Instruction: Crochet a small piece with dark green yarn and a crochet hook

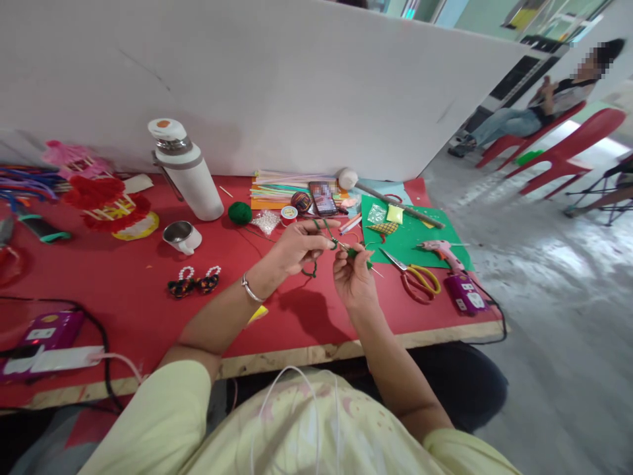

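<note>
Green yarn (pixel 322 226) is wound over the fingers of my left hand (pixel 299 247), which pinches a small crocheted chain (pixel 310 270) that dangles beneath it. In my right hand (pixel 355 277) is a crochet hook (pixel 352 253) with a green grip, its metal tip at the yarn by my left fingertips. Both hands are close together above the red tabletop (pixel 297 330). A strand runs back from my left hand toward a ball of green yarn (pixel 240 212). The exact stitch at the hook tip is too small to make out.
Scissors (pixel 418 280) and a pink glue gun (pixel 442 251) lie right, by a green sheet (pixel 452 234). A white thermos (pixel 190 175) and steel cup (pixel 182 236) stand left. A phone (pixel 323 198) and bag of white beads (pixel 266 222) lie behind my hands. A person sits far right.
</note>
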{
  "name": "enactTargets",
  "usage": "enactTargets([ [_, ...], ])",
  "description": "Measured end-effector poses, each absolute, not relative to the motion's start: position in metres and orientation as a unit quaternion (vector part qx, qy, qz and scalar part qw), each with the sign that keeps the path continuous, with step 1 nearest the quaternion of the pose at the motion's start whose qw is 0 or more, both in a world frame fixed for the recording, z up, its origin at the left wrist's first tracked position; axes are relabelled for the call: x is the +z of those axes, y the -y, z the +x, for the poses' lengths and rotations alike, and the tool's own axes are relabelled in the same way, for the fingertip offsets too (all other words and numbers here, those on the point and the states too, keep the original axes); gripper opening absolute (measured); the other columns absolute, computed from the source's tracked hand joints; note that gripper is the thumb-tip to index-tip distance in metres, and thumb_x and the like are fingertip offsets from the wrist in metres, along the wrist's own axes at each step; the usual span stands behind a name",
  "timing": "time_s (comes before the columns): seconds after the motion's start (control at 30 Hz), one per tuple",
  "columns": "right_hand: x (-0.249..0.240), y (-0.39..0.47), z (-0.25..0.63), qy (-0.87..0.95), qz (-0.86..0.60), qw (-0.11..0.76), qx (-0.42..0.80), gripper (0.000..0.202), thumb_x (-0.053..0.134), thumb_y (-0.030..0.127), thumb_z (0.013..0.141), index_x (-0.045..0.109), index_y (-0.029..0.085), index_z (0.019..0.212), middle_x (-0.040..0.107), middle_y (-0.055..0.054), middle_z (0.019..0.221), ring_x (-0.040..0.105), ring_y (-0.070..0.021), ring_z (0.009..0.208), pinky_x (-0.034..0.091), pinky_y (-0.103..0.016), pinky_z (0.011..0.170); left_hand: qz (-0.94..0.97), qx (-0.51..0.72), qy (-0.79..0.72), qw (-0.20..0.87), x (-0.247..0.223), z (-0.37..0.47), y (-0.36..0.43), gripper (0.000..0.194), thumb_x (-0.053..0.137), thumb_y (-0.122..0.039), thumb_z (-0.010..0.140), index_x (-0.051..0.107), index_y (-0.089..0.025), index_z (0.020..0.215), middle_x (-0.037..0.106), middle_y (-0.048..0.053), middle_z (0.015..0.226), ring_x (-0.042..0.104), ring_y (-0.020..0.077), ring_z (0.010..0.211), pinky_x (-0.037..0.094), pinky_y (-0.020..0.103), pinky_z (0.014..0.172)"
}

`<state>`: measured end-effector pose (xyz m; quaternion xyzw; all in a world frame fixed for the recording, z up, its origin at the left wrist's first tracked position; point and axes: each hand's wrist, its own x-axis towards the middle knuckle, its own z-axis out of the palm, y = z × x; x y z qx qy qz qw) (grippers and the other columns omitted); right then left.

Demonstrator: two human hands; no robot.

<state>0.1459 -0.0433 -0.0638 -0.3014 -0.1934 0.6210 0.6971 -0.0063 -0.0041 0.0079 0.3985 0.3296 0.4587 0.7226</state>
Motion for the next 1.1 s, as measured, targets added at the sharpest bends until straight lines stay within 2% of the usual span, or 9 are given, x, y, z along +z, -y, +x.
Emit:
enactTargets([
  [0.27,-0.069,0.043,0.156,0.302,-0.326,0.727,0.524,0.037,0.094,0.059,0.068,0.079,0.029,0.085,0.081,0.003,0.086,0.072,-0.0091,0.072,0.062,-0.020,0.067,0.398,0.450,-0.332,0.727,0.007,-0.005,0.004,0.044,0.084,-0.015,0.058,0.081,-0.013,0.102,0.060,-0.005,0.055,0.040,0.0039,0.042,0.025,0.020,0.044],
  [0.43,-0.070,0.044,0.164,0.419,-0.333,0.734,0.418,0.032,0.090,0.060,0.074,0.082,0.031,0.084,0.083,-0.001,0.091,0.076,-0.0149,0.074,0.064,-0.030,0.070,0.395,0.429,-0.332,0.742,0.011,-0.009,0.005,0.042,0.081,-0.014,0.056,0.082,-0.012,0.098,0.059,-0.004,0.054,0.042,0.0043,0.043,0.025,0.020,0.044],
  [0.6,-0.062,0.045,0.189,0.604,-0.326,0.671,0.280,0.019,0.085,0.053,0.084,0.086,0.037,0.092,0.085,-0.004,0.097,0.081,-0.0233,0.085,0.067,-0.041,0.075,0.401,0.393,-0.334,0.757,0.012,-0.013,0.002,0.040,0.078,-0.013,0.053,0.082,-0.013,0.093,0.061,-0.003,0.057,0.042,0.0043,0.042,0.024,0.021,0.043],
  [0.7,-0.051,0.044,0.206,0.693,-0.306,0.607,0.241,0.017,0.086,0.043,0.085,0.086,0.039,0.101,0.086,-0.004,0.102,0.082,-0.0246,0.089,0.067,-0.042,0.079,0.418,0.370,-0.337,0.758,0.009,-0.015,-0.002,0.039,0.077,-0.014,0.053,0.083,-0.013,0.092,0.059,-0.003,0.055,0.044,0.0053,0.042,0.025,0.021,0.042],
  [0.8,-0.037,0.043,0.221,0.745,-0.278,0.556,0.241,0.024,0.088,0.035,0.084,0.085,0.039,0.107,0.086,-0.004,0.105,0.082,-0.0250,0.090,0.066,-0.041,0.082,0.439,0.349,-0.331,0.759,0.005,-0.016,-0.005,0.039,0.076,-0.014,0.053,0.084,-0.012,0.092,0.059,-0.003,0.055,0.047,0.0067,0.044,0.027,0.021,0.042],
  [0.93,-0.025,0.041,0.233,0.756,-0.268,0.521,0.294,0.019,0.086,0.037,0.086,0.087,0.033,0.104,0.086,-0.006,0.098,0.082,-0.0247,0.089,0.066,-0.039,0.081,0.472,0.312,-0.321,0.759,0.001,-0.017,-0.008,0.037,0.075,-0.014,0.054,0.084,-0.011,0.090,0.059,-0.002,0.052,0.043,0.0063,0.042,0.029,0.021,0.042],
  [1.03,-0.031,0.039,0.227,0.676,-0.299,0.554,0.383,0.018,0.082,0.046,0.089,0.087,0.029,0.094,0.085,-0.006,0.088,0.080,-0.0223,0.079,0.066,-0.036,0.071,0.485,0.313,-0.313,0.754,0.000,-0.013,-0.007,0.035,0.078,-0.014,0.054,0.084,-0.012,0.089,0.064,0.000,0.057,0.045,0.0058,0.043,0.031,0.020,0.042],
  [1.1,-0.041,0.038,0.216,0.584,-0.303,0.596,0.461,0.025,0.084,0.053,0.085,0.086,0.029,0.088,0.085,-0.005,0.086,0.077,-0.0187,0.069,0.065,-0.032,0.063,0.484,0.334,-0.306,0.749,-0.001,-0.010,-0.004,0.038,0.084,-0.017,0.056,0.085,-0.013,0.093,0.067,0.000,0.061,0.048,0.0063,0.045,0.032,0.020,0.043],
])
